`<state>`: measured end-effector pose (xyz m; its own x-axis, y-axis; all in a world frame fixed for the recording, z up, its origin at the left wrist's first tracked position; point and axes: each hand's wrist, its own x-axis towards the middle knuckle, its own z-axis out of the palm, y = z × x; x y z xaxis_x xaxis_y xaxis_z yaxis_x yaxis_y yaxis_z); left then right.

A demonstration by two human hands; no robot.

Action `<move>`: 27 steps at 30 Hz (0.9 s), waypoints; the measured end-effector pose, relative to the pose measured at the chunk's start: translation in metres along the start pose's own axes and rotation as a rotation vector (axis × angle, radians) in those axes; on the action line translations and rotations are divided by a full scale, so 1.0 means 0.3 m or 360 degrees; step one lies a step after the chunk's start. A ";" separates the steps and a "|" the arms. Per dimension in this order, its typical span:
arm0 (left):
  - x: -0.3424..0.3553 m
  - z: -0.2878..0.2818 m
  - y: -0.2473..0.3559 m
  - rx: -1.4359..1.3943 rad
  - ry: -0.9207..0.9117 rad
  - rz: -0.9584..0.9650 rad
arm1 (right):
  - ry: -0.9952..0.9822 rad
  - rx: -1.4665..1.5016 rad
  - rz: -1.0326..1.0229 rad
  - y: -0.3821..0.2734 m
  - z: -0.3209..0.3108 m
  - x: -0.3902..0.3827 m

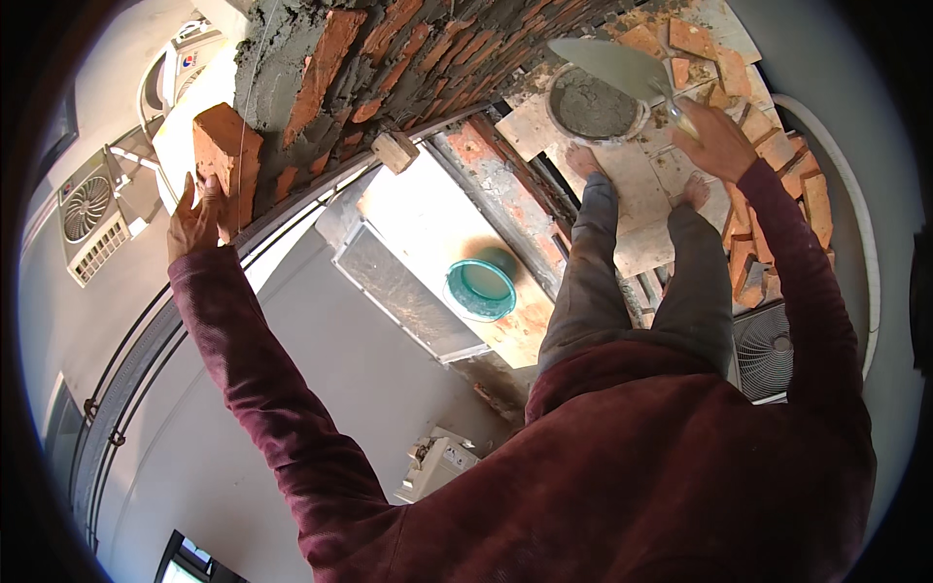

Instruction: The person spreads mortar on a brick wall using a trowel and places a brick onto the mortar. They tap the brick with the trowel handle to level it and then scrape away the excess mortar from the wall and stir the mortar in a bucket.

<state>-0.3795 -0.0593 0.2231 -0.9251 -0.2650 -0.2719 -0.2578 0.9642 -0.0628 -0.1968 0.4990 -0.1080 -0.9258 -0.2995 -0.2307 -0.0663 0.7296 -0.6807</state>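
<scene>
At the upper left, my left hand (199,216) is closed against the near end of an orange brick (225,155), its fingers along the brick's side. That brick sits at the end of a brick wall (379,68) with grey mortar in the joints. My right hand (717,144) grips the handle of a trowel (612,66) at the upper right. The trowel's broad blade points left, above the rim of a round bucket of wet grey mortar (593,105). A thin string line (250,87) runs by the wall's end.
Loose bricks (812,199) lie heaped right of my feet on pale boards (637,209). A teal bucket (482,289) stands on a lower ledge beside an open drop. A wood block (395,152) juts from the wall's base. Air-conditioner units (92,214) and a white hose (855,194) flank me.
</scene>
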 end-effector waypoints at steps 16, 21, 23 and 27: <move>-0.233 0.190 -0.001 0.0514 0.0598 0.0205 | 0.0307 -0.0221 -0.0962 -1.147 -0.583 0.112; -0.259 0.191 0.054 0.0431 0.0656 0.0138 | 0.0109 -0.0845 -0.1071 -1.484 -0.514 0.473; -0.273 0.185 0.053 0.0333 0.0696 0.0114 | 0.0122 -0.0827 -0.1134 -1.567 -0.479 0.502; -0.259 0.190 0.059 0.0104 0.0822 0.0108 | -0.0027 -0.1017 -0.1025 -1.543 -0.400 0.588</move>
<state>-0.2962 -0.0209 0.1883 -0.9603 -0.1572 0.2304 -0.1896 0.9738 -0.1257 -0.3740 0.1822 0.2499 -0.6329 -0.7728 0.0471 -0.7677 0.6185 -0.1675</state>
